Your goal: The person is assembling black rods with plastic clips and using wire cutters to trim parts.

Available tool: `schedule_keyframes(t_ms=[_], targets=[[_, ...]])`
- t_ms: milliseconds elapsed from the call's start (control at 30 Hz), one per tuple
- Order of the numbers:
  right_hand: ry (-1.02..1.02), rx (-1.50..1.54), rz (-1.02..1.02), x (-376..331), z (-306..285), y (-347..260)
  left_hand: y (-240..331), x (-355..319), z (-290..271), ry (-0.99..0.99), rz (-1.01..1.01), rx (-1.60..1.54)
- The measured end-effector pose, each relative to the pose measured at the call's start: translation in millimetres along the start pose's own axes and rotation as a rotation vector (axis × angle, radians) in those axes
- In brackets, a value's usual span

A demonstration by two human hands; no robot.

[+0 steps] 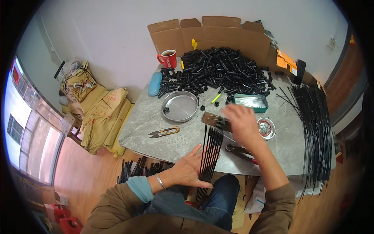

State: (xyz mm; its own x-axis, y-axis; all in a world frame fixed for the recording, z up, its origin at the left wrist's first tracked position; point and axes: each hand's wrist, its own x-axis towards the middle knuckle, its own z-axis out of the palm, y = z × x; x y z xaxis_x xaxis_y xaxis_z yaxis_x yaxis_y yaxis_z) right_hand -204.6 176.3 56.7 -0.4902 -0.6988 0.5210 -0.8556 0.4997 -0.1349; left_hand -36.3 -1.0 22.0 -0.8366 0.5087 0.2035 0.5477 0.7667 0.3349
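Observation:
My left hand, with a bracelet at the wrist, holds a row of thin black rods at the table's front edge. Its thumb lies across their lower part. The rods' upper ends reach a brown wooden block, where thin pale wires show. Over that block hovers my right hand, smeared by motion; whether its fingertips hold anything cannot be made out. Beneath the right wrist lie pliers with dark jaws and a red grip. Close by is a green box of fine metal needles.
A white bowl holds small metal bits. Left are a round metal tray, thread snips, a blue case and a red mug. Black plastic parts heap before cardboard; long black strips overhang the right edge.

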Motion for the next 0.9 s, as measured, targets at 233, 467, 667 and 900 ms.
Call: schedule_keyframes(t_ms=[233,467,667,900], targets=[[-0.295,-0.215,-0.317,-21.5,7.2,-38.3,-4.0,-7.6,-6.4,-0.02,0.154,0.015],[-0.45,0.825,-0.016,-11.9,-17.3,-67.0,33.2,-12.5,-169.1,0.593,0.004,-0.78],[-0.947,1.624,0.291,-33.0,-41.7,-160.4,25.7,-38.2,-180.8,0.852,-0.314,-0.643],[-1.473,1.453,0.388,-86.5,8.6,-129.9,64.1,-118.8,-70.6,0.306,-0.008,0.264]])
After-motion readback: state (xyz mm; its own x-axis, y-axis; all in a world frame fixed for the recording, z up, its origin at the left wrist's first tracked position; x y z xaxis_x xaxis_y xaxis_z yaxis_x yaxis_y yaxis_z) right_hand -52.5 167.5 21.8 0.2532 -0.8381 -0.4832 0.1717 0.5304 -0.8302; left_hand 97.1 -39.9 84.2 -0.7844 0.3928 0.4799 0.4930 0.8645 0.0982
